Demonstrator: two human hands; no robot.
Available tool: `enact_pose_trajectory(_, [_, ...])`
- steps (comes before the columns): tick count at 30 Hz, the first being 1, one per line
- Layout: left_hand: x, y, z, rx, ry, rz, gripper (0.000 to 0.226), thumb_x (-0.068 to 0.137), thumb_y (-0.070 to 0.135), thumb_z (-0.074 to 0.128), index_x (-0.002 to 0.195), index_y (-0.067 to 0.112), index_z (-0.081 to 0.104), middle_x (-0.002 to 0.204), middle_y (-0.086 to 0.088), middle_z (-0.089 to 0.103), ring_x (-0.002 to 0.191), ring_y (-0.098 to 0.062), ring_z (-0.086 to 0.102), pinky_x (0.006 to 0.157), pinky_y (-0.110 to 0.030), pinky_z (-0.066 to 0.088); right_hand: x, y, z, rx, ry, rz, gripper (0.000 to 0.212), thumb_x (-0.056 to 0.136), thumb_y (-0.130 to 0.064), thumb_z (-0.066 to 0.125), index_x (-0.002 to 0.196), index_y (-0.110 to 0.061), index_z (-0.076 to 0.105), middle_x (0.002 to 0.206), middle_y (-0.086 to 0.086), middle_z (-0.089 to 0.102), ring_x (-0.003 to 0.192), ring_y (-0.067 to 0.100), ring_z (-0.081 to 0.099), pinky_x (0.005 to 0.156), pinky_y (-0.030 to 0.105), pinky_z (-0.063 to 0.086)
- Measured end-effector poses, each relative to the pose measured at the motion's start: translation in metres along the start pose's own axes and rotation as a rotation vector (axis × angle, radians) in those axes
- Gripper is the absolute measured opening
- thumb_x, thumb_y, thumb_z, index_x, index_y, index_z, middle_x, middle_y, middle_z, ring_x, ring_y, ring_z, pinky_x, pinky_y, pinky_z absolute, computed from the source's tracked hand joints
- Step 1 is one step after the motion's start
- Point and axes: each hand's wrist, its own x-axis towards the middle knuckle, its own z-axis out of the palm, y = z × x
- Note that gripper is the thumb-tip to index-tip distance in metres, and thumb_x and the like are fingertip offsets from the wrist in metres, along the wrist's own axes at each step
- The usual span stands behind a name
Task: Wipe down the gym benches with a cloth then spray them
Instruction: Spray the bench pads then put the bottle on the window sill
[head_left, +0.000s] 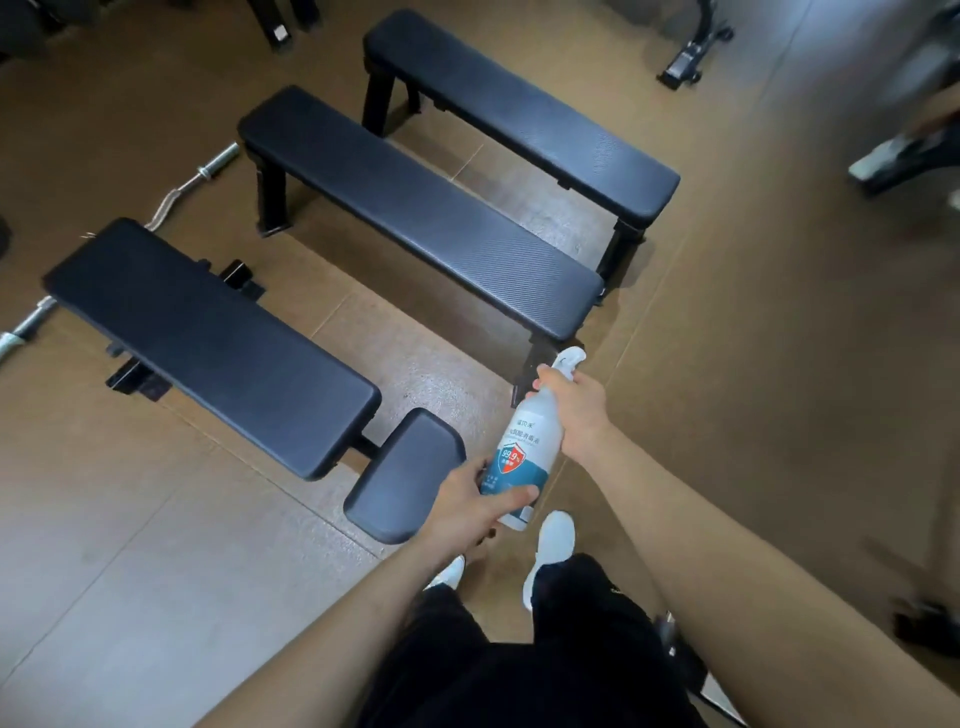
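Note:
Three black padded gym benches stand side by side on the brown floor: a near bench (208, 343) with a small separate seat pad (402, 475), a middle bench (415, 208) and a far bench (519, 114). A white spray bottle (527, 441) with a blue label and red shield hangs in front of me, beside the seat pad. My right hand (574, 405) grips its neck at the white trigger head. My left hand (478, 506) holds the bottle's base from below. No cloth is visible.
A curl bar (192, 179) lies on the floor left of the middle bench, and another bar end (26, 327) shows at the left edge. Black machine feet stand at the top and right edges. My white shoes (553, 545) are under the bottle.

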Motion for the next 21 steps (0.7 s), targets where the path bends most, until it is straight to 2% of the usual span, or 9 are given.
enact_pose_trajectory(2, [0.026,0.023,0.015,0.013,-0.005,0.028,0.059,0.080,0.040,0.086,0.129,0.020,0.060,0.114,0.002,0.072,0.096,-0.013,0.075,0.074,-0.024,0.060,0.024,-0.029,-0.011,-0.005,-0.018,-0.011,0.019,0.088,-0.022,0.076,0.102,-0.012,0.068,0.093,0.013,0.069,0.078,0.028,0.069,0.084,0.051,0.061])
enact_pose_trajectory(3, [0.039,0.034,0.024,0.000,-0.001,0.034,0.059,0.080,0.040,0.086,0.129,0.020,0.059,0.115,0.001,0.072,0.096,-0.013,0.075,0.074,-0.023,0.059,0.038,-0.044,-0.016,-0.011,-0.040,-0.013,0.022,0.090,-0.023,0.076,0.107,-0.011,0.067,0.095,0.014,0.069,0.077,0.027,0.070,0.077,0.046,0.063])
enact_pose_trajectory(5, [0.065,0.055,0.044,-0.011,0.025,0.043,0.058,0.079,0.044,0.085,0.126,0.023,0.060,0.114,0.001,0.073,0.096,-0.013,0.075,0.077,-0.025,0.061,0.064,-0.074,-0.025,-0.011,-0.086,-0.016,0.024,0.091,-0.019,0.074,0.110,-0.008,0.065,0.091,0.015,0.067,0.070,0.024,0.068,0.061,0.034,0.062])
enact_pose_trajectory(7, [0.094,0.074,0.065,0.029,0.074,0.042,0.061,0.072,0.057,0.084,0.120,0.028,0.061,0.110,0.004,0.074,0.094,-0.011,0.075,0.083,-0.032,0.063,0.095,-0.099,-0.037,-0.008,-0.097,-0.026,0.015,0.093,-0.014,0.071,0.100,-0.004,0.062,0.081,0.013,0.062,0.061,0.020,0.062,0.052,0.027,0.057])
enact_pose_trajectory(10, [0.139,0.100,0.098,0.032,0.116,0.022,0.051,0.074,0.053,0.085,0.114,0.032,0.061,0.106,0.004,0.074,0.089,-0.010,0.075,0.082,-0.032,0.062,0.147,-0.129,-0.059,0.003,-0.113,-0.002,0.018,0.092,-0.012,0.069,0.082,-0.007,0.056,0.074,0.012,0.058,0.057,0.020,0.059,0.061,0.034,0.055])
enact_pose_trajectory(13, [0.174,0.133,0.135,0.064,0.159,0.000,0.059,0.070,0.057,0.085,0.117,0.032,0.060,0.107,0.006,0.074,0.089,-0.010,0.075,0.082,-0.032,0.063,0.192,-0.161,-0.089,-0.029,-0.153,0.022,0.016,0.092,-0.018,0.072,0.093,-0.007,0.060,0.081,0.011,0.065,0.058,0.020,0.066,0.067,0.038,0.055])
enact_pose_trajectory(15, [0.192,0.154,0.162,0.040,0.165,-0.029,0.055,0.076,0.050,0.086,0.119,0.029,0.059,0.109,0.003,0.072,0.092,-0.011,0.074,0.081,-0.030,0.063,0.217,-0.179,-0.108,-0.047,-0.184,0.054,0.023,0.091,-0.020,0.074,0.104,-0.008,0.061,0.086,0.012,0.068,0.061,0.020,0.071,0.069,0.039,0.058])
enact_pose_trajectory(18, [0.214,0.176,0.195,0.004,0.178,-0.057,0.048,0.080,0.044,0.086,0.117,0.026,0.060,0.108,0.002,0.072,0.092,-0.014,0.074,0.076,-0.027,0.063,0.248,-0.201,-0.126,-0.032,-0.182,0.094,0.021,0.090,-0.020,0.076,0.101,-0.007,0.065,0.087,0.013,0.068,0.067,0.023,0.068,0.070,0.039,0.059])
enact_pose_trajectory(21, [0.233,0.191,0.206,-0.010,0.196,-0.079,0.045,0.080,0.041,0.087,0.114,0.030,0.060,0.107,0.000,0.074,0.091,-0.016,0.076,0.077,-0.030,0.063,0.272,-0.212,-0.134,0.021,-0.159,0.112,0.015,0.091,-0.018,0.073,0.093,-0.006,0.064,0.081,0.011,0.065,0.065,0.022,0.064,0.069,0.038,0.056])
